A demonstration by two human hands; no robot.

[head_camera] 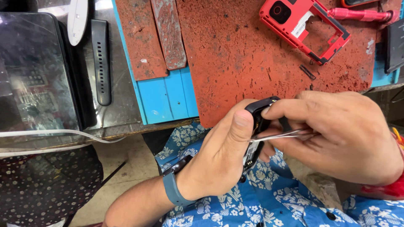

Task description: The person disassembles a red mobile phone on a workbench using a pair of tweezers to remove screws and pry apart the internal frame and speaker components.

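Blue floral cloth of the person's shirt [269, 197] fills the near edge, and just above it both hands meet over the lap. The left hand [219, 155], with a grey-blue band on its wrist, is wrapped around a small black watch body [259, 126], thumb pressed on its near edge, holding it on its side. The right hand [341, 134] is pinched shut on metal tweezers [277, 135], whose tips reach into the opened side of the watch body. To work well here, I judge the left grip should stay firm and steady while the tweezers move lightly, since the tips sit close to the thumb and whatever they touch inside is hidden. Farther off, the counter [118, 122] carries a worn red mat [244, 59] over a blue one. A loose black strap [101, 63] lies far left beside a dark cracked screen [38, 71]; a red phone frame [305, 29] lies far right.
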